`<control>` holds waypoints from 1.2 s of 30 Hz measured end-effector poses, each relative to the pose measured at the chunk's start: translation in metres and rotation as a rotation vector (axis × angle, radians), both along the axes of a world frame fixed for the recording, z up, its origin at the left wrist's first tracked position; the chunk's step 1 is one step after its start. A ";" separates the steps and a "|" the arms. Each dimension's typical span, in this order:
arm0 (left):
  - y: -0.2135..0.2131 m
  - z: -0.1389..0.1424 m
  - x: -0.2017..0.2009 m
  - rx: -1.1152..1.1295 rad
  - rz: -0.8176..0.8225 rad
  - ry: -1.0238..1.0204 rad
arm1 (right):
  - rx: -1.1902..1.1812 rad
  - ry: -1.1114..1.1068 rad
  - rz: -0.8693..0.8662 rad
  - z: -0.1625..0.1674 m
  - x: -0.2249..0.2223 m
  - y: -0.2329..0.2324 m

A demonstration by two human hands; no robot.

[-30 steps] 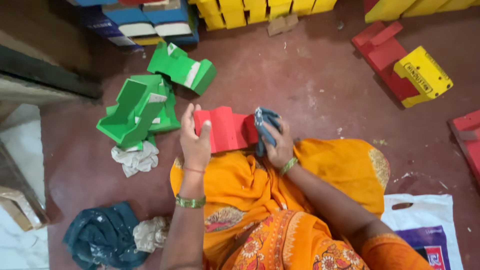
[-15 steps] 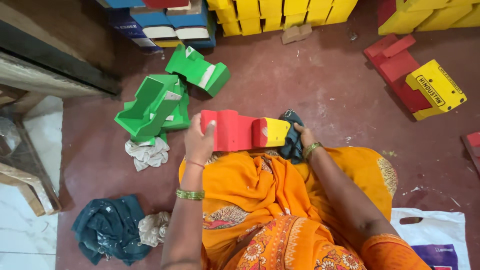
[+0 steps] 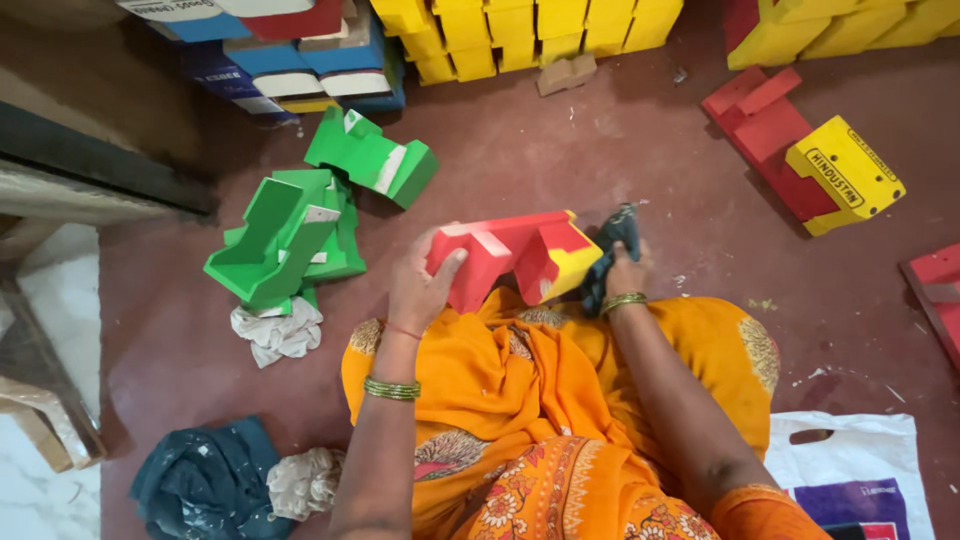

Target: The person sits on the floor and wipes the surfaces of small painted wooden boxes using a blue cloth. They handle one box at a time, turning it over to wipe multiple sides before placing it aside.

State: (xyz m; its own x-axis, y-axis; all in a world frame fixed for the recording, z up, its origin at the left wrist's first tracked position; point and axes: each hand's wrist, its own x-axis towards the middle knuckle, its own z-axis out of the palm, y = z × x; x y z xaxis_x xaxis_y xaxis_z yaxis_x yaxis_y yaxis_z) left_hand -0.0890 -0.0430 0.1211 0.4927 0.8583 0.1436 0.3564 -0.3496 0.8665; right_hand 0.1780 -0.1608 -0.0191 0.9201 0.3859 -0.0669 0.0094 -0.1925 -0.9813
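Tilting up now, red-yellow block point(image 3: 510, 255); left hand point(image 3: 425, 285) fingers gripping it, right hand point(image 3: 622, 268) pinching dark cloth point(image 3: 610, 245). Brace firmly while rubbing.

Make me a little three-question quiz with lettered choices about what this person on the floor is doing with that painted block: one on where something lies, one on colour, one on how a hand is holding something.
1. Where does the pile of green blocks lie?
A. On the floor beside the left hand
B. On the person's lap
C. On the white bag

2. What colours is the block held over the lap?
A. Blue and white
B. Red with a yellow end
C. All green

3. What is the right hand doing?
A. Lying open on the floor
B. Gripping a dark cloth against the block's yellow end
C. Holding a brush

Answers:
1 A, the green pile sits on the maroon floor on the side of the left hand.
2 B, red body, yellow at its right end.
3 B, the dark cloth is bunched in the fingers at that end.
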 end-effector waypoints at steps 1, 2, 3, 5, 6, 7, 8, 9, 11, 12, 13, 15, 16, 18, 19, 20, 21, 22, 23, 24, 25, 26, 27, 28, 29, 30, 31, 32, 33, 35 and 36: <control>0.000 0.005 0.000 -0.016 -0.038 0.004 | 0.033 -0.006 -0.018 0.001 0.003 -0.001; -0.002 0.010 0.001 0.069 -0.068 0.050 | 0.063 -0.012 -0.039 0.011 0.005 -0.002; -0.006 0.014 0.003 0.153 -0.102 0.094 | 0.061 -0.045 0.067 0.024 0.005 -0.003; -0.010 0.023 0.014 0.273 -0.190 0.137 | 0.054 -0.117 0.272 0.057 -0.003 -0.002; -0.014 0.026 0.019 0.300 -0.241 0.140 | 0.114 -0.208 0.362 0.073 -0.012 0.001; -0.018 0.029 0.024 0.328 -0.292 0.144 | 0.174 -0.298 0.454 0.087 -0.022 0.005; -0.021 0.031 0.032 0.343 -0.279 0.232 | 0.249 -0.451 0.566 0.099 -0.033 0.006; -0.022 0.032 0.038 0.365 -0.265 0.319 | 0.328 -0.605 0.678 0.105 -0.042 0.008; -0.020 0.034 0.041 0.389 -0.270 0.319 | 0.203 -0.600 0.729 0.103 -0.047 0.014; -0.019 0.036 0.038 0.388 -0.289 0.232 | 0.139 -0.595 0.755 0.093 -0.043 0.015; -0.018 0.037 0.033 0.384 -0.307 0.145 | 0.037 -0.575 0.760 0.080 -0.036 0.017; -0.017 0.038 0.025 0.402 -0.318 0.128 | -0.163 -0.532 0.766 0.046 -0.012 0.022; -0.016 0.038 0.023 0.415 -0.319 0.117 | -0.200 -0.567 0.765 0.030 0.004 0.022; -0.015 0.038 0.019 0.410 -0.321 0.097 | -0.322 -0.558 0.755 0.006 0.025 0.023; -0.016 0.038 0.018 0.401 -0.324 0.091 | -0.405 -0.514 0.742 0.002 0.029 0.024; -0.017 0.039 0.018 0.395 -0.321 0.109 | -0.485 -0.477 0.724 0.003 0.029 0.023; -0.019 0.038 0.019 0.399 -0.319 0.121 | -0.385 -0.444 0.711 0.011 0.024 0.022; -0.018 0.038 0.021 0.407 -0.314 0.129 | -0.284 -0.416 0.696 0.023 0.013 0.021; -0.017 0.037 0.025 0.415 -0.311 0.119 | -0.187 -0.386 0.684 0.039 0.000 0.020; -0.018 0.037 0.027 0.412 -0.310 0.115 | -0.064 -0.376 0.728 0.058 -0.013 0.018; -0.020 0.036 0.029 0.401 -0.310 0.114 | 0.054 -0.355 0.770 0.077 -0.027 0.014; -0.021 0.035 0.030 0.380 -0.288 0.186 | 0.140 -0.459 0.799 0.094 -0.039 0.008; -0.021 0.034 0.031 0.366 -0.270 0.257 | 0.230 -0.568 0.822 0.108 -0.049 0.007; -0.019 0.033 0.032 0.366 -0.250 0.321 | 0.197 -0.593 0.822 0.116 -0.055 0.010; -0.017 0.033 0.032 0.365 -0.272 0.250 | 0.169 -0.626 0.820 0.118 -0.056 0.013; -0.015 0.034 0.029 0.360 -0.293 0.182 | 0.139 -0.656 0.820 0.114 -0.052 0.015; -0.014 0.034 0.025 0.349 -0.312 0.118 | 0.061 -0.625 0.790 0.103 -0.046 0.019; -0.012 0.035 0.022 0.333 -0.301 0.111 | -0.016 -0.591 0.766 0.088 -0.035 0.024; -0.012 0.035 0.018 0.316 -0.288 0.105 | -0.092 -0.555 0.744 0.070 -0.024 0.027; -0.012 0.034 0.011 0.303 -0.284 0.107 | -0.363 -0.560 0.705 0.033 0.005 0.028; -0.011 0.033 0.009 0.305 -0.294 0.114 | -0.493 -0.520 0.697 0.017 0.019 0.028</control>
State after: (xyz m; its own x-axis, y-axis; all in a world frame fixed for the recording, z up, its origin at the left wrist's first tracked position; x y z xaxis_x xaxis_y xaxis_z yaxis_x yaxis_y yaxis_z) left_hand -0.0801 -0.0545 0.1540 0.7372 0.6059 0.2990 0.2912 -0.6842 0.6686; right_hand 0.1965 -0.1333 -0.0019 0.4594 0.8881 -0.0181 0.6807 -0.3650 -0.6352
